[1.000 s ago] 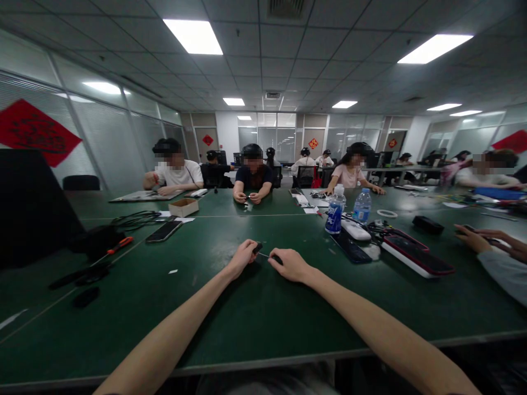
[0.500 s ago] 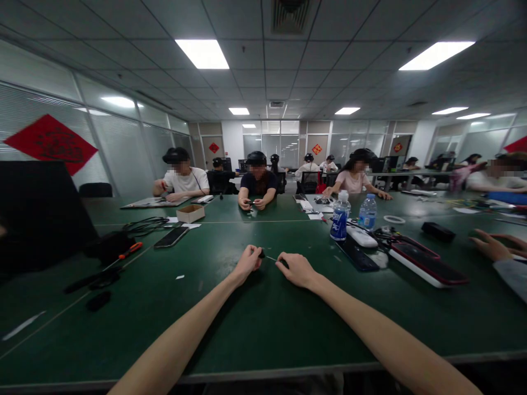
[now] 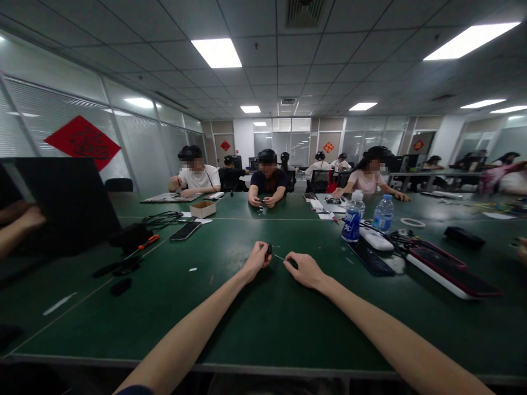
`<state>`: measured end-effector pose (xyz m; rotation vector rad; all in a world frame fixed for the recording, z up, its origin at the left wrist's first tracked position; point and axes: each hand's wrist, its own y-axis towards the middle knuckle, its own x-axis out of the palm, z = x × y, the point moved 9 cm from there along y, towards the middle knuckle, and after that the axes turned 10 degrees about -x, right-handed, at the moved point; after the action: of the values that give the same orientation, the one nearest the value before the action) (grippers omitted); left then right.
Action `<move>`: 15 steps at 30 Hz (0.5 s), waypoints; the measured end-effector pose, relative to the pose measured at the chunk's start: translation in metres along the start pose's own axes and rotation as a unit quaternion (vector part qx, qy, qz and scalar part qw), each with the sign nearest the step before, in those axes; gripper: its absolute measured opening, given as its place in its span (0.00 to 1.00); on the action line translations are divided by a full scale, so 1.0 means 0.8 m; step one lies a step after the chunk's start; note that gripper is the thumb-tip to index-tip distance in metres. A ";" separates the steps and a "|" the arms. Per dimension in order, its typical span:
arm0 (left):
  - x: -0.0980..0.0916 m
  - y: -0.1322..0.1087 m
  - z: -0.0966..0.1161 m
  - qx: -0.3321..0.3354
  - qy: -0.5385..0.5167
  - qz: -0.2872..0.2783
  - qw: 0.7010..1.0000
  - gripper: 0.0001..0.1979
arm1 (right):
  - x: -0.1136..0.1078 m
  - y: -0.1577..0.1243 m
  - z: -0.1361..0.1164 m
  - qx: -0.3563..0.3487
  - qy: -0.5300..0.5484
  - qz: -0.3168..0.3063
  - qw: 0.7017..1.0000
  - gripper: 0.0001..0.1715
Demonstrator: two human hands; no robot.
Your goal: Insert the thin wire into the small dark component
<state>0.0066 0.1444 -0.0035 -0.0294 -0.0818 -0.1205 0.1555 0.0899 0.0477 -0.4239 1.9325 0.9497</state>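
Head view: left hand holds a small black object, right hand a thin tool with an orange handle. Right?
The handle is dark, not orange: the head view shows the right hand holding the thin tool; left hand holds a small black object.

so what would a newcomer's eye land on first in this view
Likely the bare left hand, mid-view, gripping a small black object, and the bare right hand holding a thin-shafted, dark-handled tool that points toward it. Next, the red diamond-shaped decoration on the glass partition at left. Then the dark-blue-wrapped plastic bottle standing on the green table, right of the hands.
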 end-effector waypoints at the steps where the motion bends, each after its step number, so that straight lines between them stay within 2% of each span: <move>1: 0.000 0.001 -0.001 -0.003 -0.004 -0.001 1.000 0.17 | -0.001 0.000 -0.002 -0.002 -0.004 0.006 1.000 0.19; 8: 0.000 0.003 -0.004 -0.011 -0.027 -0.009 1.000 0.16 | -0.006 0.000 -0.005 -0.012 -0.014 0.032 0.999 0.17; 15: 0.002 0.002 -0.004 0.000 -0.017 -0.027 1.000 0.16 | -0.006 0.000 -0.010 -0.029 -0.010 0.029 0.999 0.17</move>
<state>0.0088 0.1453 -0.0065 -0.0296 -0.1158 -0.1737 0.1536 0.0833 0.0538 -0.3931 1.9115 1.0463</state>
